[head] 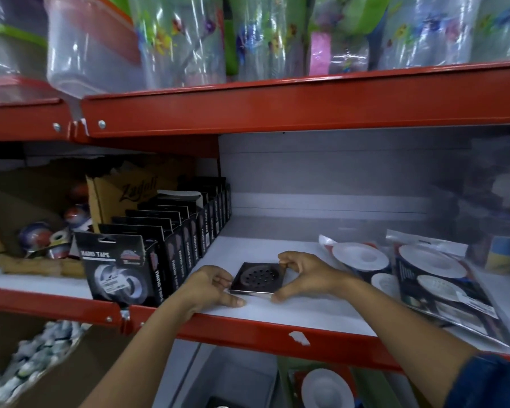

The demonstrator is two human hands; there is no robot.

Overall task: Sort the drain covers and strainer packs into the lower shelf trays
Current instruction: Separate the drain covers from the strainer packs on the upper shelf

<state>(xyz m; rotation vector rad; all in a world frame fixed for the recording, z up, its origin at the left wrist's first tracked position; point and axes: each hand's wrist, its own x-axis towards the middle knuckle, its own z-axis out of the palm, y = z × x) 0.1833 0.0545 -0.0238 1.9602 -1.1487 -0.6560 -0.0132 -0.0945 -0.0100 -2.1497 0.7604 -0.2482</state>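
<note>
Square drain cover [258, 278] lies flat on the white shelf surface [277, 313], lower centre of frame, near the red front lip [277, 334]. It has no long axis, being square; its sides sit slightly rotated against the shelf edge, with the near side running almost parallel to the lip. Perforated round centre faces up.

Left hand [209, 287] pinches the cover's left edge, thumb lying on the shelf just in front of the near-left corner. Right hand [304, 272] holds the opposite side: fingers on the far-right corner, thumb at the near-right corner. Both hands are closed on the cover.

Clearances: open white shelf behind the cover up to the back panel [336, 178]. To the left of frame, a row of black nano tape boxes [159, 248] stands near the left hand. To the right, strainer packs [436, 281] in clear bags lie flat, overlapping, near the right wrist.

Appearance: dark, glossy metal plate, bright rim on the near edge, circular recessed grid of small round holes. Slight motion blur; finer detail not readable.
</note>
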